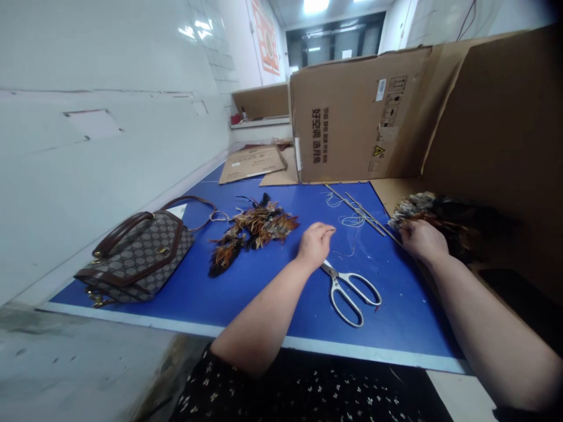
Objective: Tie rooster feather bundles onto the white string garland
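While left hand [314,243] pinches, grip narrow, by one scissors [349,290], right hand [422,239] grip holds feather bundle [413,208]; two sticks [360,211] between, one feather pile [253,231], one bag [136,255].

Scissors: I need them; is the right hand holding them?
No, the scissors lie on the blue table; the right hand touches feathers.

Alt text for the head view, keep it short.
Two bare hands reach over a blue table: the left hand rests beside scissors, the right hand touches a feather pile by a cardboard box. A patterned handbag and a loose feather bunch lie further left.
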`<state>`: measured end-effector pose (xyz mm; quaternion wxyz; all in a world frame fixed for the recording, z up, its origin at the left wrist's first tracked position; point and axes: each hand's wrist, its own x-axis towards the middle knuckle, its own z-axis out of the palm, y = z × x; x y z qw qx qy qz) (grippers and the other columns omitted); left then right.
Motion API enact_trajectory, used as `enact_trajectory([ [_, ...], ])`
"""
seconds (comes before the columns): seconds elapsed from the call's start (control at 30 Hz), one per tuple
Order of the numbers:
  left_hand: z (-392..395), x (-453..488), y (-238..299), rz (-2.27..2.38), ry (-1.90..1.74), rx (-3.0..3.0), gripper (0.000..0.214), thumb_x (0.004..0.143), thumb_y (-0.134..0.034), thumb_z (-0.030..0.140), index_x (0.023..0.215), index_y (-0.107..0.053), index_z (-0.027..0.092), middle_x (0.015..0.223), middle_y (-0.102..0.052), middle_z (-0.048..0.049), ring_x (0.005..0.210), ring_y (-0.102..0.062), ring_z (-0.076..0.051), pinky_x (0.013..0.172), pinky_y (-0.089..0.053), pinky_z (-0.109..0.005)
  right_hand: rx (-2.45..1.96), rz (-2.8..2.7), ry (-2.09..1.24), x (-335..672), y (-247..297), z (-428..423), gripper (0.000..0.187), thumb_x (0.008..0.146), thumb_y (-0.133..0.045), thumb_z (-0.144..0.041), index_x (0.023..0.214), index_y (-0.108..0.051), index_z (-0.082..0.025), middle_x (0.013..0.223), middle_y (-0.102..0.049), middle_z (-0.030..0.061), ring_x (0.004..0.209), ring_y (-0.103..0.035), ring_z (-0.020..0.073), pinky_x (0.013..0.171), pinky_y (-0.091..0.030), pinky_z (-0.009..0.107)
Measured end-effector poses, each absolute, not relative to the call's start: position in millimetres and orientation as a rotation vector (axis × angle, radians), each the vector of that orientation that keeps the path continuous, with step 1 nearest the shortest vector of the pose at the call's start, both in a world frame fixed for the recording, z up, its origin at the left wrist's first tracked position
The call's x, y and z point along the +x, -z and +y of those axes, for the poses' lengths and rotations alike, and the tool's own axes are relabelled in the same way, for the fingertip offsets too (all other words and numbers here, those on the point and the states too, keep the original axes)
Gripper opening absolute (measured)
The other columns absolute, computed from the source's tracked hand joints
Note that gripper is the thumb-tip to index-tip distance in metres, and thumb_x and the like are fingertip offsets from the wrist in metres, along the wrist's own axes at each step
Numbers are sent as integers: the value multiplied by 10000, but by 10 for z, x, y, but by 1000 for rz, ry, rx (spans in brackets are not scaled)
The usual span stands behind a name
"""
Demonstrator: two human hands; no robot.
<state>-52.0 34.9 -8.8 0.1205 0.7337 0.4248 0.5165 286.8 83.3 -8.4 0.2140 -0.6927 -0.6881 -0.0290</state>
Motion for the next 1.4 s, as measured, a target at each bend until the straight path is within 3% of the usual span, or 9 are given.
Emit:
enact_trajectory([
  [0.07, 316, -489, 81, 1197, -1488, 2101, 184, 986, -600, 201, 1015, -780, 181, 1023, -760, -92, 940, -708, -177, 929, -565, -339, -1866, -1804, 37, 2901, 76, 806, 186, 876, -689, -336, 876, -750, -160, 975, -702, 195, 762, -585, 249, 661, -363, 389],
  [0.2, 265, -409, 74, 1161, -1400, 1888, 175, 968, -611, 227, 984, -777, 172, 914, -742, -63, 632, -646, -107, 734, -561, -285, -1770, -1698, -29, 2868, 49, 724, 238, 922, -644, -398, 915, -734, -178, 835, -704, 140, 663, -557, 213, 643, -393, 379],
  [0.3, 264, -348, 86, 1120, -1323, 1589, 194, 943, -648, 307, 951, -759, 149, 709, -684, -20, 531, -575, -89, 602, -498, -244, -1529, -1547, -292, 2709, 17, 641, 302, 913, -661, -481, 906, -724, -185, 739, -691, 89, 602, -538, 188, 599, -418, 341],
  [0.4, 277, -297, 104, 1025, -1257, 1306, 270, 911, -681, 355, 1016, -743, 114, 718, -678, -25, 516, -539, -77, 524, -432, -224, -1292, -1475, -586, 2460, -36, 531, 409, 854, -710, -608, 897, -704, -201, 777, -708, 51, 631, -586, 176, 599, -463, 301],
  [0.6, 247, -181, 124, 819, -1251, 960, 345, 851, -745, 324, 1082, -720, 68, 787, -651, -37, 607, -573, -87, 562, -431, -243, -1061, -1340, -982, 1975, -77, 317, 430, 764, -838, -600, 868, -704, -205, 762, -680, 25, 599, -537, 133, 576, -447, 266],
  [0.87, 231, -152, 134, 783, -1335, 1004, 594, 772, -837, 412, 1236, -712, 62, 704, -636, -8, 623, -552, -93, 642, -424, -272, -1012, -1425, -1072, 1794, -23, 207, 397, 803, -826, -571, 875, -698, -202, 764, -654, 1, 625, -531, 126, 607, -441, 260],
  [1.03, 201, -173, 100, 688, -1254, 1070, 528, 710, -871, 316, 1174, -753, 93, 777, -654, -10, 618, -527, -69, 642, -401, -264, -1015, -1468, -1094, 1766, -69, 173, 411, 813, -811, -584, 858, -687, -195, 759, -645, 7, 634, -529, 132, 617, -440, 266],
  [1.27, 188, -171, 104, 771, -1256, 1074, 556, 746, -853, 437, 1153, -701, 91, 680, -650, 0, 578, -558, -99, 615, -431, -275, -1024, -1538, -1075, 1713, -119, 123, 478, 787, -798, -654, 827, -662, -197, 786, -659, 22, 675, -570, 151, 666, -484, 284],
  [1.4, 169, -182, 56, 830, -1266, 1098, 413, 764, -834, 455, 946, -686, 115, 639, -623, 11, 536, -524, -80, 578, -392, -255, -1030, -1544, -1080, 1725, -102, 133, 485, 788, -795, -659, 820, -658, -195, 784, -661, 23, 686, -579, 154, 685, -489, 288],
])
